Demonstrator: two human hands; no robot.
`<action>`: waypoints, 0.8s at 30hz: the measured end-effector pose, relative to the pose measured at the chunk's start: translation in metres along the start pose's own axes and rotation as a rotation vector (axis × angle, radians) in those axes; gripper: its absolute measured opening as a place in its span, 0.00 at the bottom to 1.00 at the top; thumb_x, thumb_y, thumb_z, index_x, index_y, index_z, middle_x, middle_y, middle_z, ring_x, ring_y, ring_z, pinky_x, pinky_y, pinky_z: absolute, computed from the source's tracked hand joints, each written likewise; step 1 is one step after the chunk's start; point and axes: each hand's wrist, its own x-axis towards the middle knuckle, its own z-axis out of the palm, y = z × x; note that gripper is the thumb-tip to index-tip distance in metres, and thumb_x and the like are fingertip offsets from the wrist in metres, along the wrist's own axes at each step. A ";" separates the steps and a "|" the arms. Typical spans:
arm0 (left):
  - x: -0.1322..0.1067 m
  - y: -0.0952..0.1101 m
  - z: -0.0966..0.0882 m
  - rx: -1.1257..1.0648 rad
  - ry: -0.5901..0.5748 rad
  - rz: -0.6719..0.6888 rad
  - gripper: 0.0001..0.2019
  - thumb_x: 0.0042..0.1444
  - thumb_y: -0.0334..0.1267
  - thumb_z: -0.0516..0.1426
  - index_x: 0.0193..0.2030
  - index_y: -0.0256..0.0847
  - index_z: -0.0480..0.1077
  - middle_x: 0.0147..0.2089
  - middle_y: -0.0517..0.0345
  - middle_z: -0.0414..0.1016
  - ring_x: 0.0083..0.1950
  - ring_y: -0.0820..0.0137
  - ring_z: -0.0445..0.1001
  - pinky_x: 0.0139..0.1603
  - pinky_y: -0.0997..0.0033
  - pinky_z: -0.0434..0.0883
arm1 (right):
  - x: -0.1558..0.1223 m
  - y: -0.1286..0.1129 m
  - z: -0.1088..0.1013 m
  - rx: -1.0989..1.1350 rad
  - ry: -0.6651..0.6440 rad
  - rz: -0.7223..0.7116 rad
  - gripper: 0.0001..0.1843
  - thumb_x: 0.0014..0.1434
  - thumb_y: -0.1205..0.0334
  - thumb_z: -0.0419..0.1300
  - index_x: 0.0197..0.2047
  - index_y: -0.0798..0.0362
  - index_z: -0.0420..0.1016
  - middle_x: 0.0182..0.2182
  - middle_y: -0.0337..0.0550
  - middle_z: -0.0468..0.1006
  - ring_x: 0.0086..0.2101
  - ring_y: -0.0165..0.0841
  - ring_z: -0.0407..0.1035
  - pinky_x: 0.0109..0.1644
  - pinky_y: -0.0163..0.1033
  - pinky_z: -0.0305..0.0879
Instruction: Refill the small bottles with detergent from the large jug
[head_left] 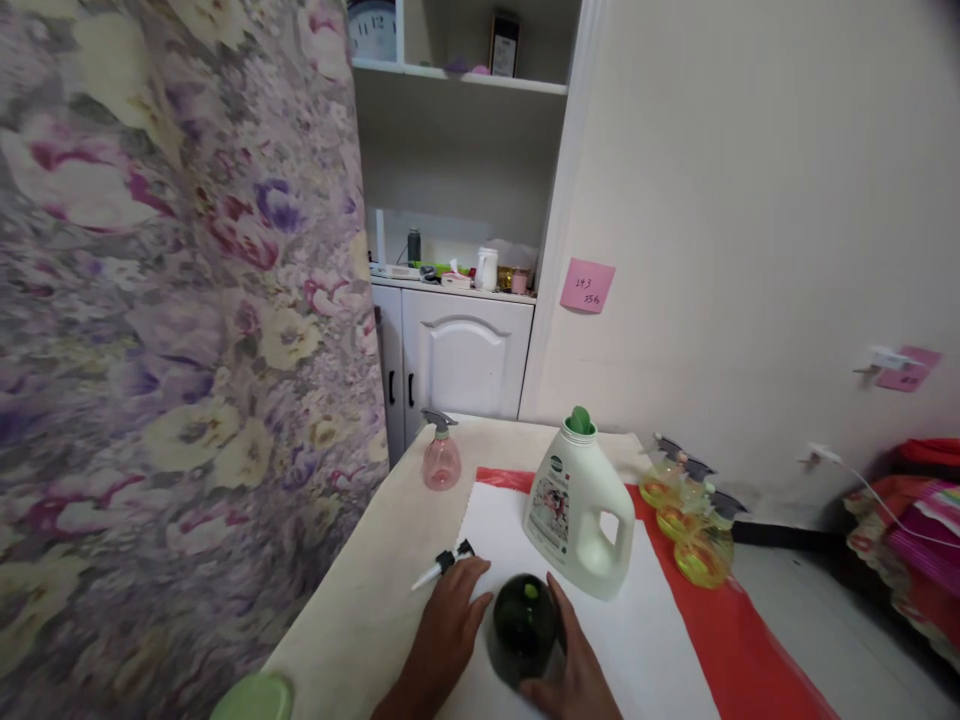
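A dark green rounded bottle (pixel 525 625), with a light green spot at its top, stands on a white sheet (pixel 495 520). My right hand (pixel 574 660) curves around the right side and near edge of this bottle. Just left of it is my left hand (pixel 450 625), thumb and fingers apart, holding nothing that I can see. Beyond my left fingers lies a black pump head with a white tip (pixel 444 567), partly hidden by the hand. A large pale green jug (pixel 581 510) with a handle and a green piece in its mouth stands behind the bottle.
A pink spray bottle (pixel 441 462) stands at the table's far left. Several yellow spray bottles (pixel 703 552) line the right side on red plastic (pixel 720 630). A green round lid-like thing (pixel 255 698) sits at the near left. A floral curtain (pixel 187 380) hangs left.
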 end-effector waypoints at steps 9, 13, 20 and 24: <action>-0.003 0.021 -0.004 -0.526 -0.250 -0.043 0.32 0.51 0.45 0.61 0.64 0.46 0.61 0.65 0.48 0.67 0.66 0.54 0.64 0.67 0.52 0.60 | -0.019 -0.016 -0.061 0.102 0.314 0.056 0.36 0.51 0.44 0.63 0.59 0.49 0.63 0.60 0.55 0.70 0.60 0.47 0.64 0.64 0.50 0.62; -0.008 0.022 0.013 -0.556 -0.285 -0.118 0.49 0.38 0.40 0.68 0.69 0.46 0.53 0.70 0.46 0.59 0.70 0.50 0.56 0.71 0.46 0.50 | -0.003 -0.052 -0.103 0.112 0.469 0.127 0.34 0.51 0.42 0.64 0.57 0.51 0.66 0.59 0.56 0.71 0.58 0.51 0.65 0.61 0.57 0.65; -0.009 0.027 0.023 -0.506 -0.287 -0.209 0.54 0.34 0.32 0.68 0.70 0.49 0.48 0.70 0.47 0.59 0.70 0.50 0.56 0.71 0.45 0.50 | 0.049 -0.064 -0.124 0.065 0.431 0.053 0.31 0.50 0.43 0.65 0.53 0.52 0.69 0.53 0.52 0.75 0.54 0.48 0.68 0.57 0.54 0.66; -0.009 0.033 0.020 -0.468 -0.277 -0.256 0.53 0.33 0.30 0.66 0.69 0.48 0.51 0.69 0.48 0.61 0.69 0.50 0.58 0.70 0.46 0.52 | 0.074 -0.056 -0.123 0.057 0.340 0.045 0.26 0.51 0.44 0.65 0.48 0.52 0.73 0.45 0.46 0.80 0.47 0.45 0.72 0.50 0.46 0.68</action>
